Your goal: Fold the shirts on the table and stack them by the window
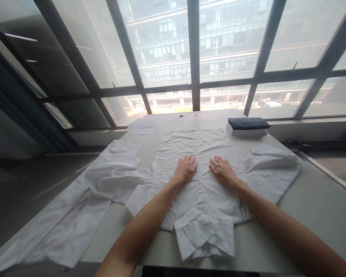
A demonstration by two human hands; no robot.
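A white shirt (202, 154) lies spread front-up on the grey table (311, 200), collar toward me and sleeves out to both sides. My left hand (186, 168) rests flat on the shirt's chest, fingers stretched out. My right hand (222, 169) lies flat just beside it on the other side of the button line, fingers also spread. Neither hand holds anything.
A second white garment (75, 215) hangs over the table's left edge. A folded stack with a dark piece on top (248, 125) sits at the far right by the window. Sheets of paper (144, 125) lie at the far left. Large windows stand behind the table.
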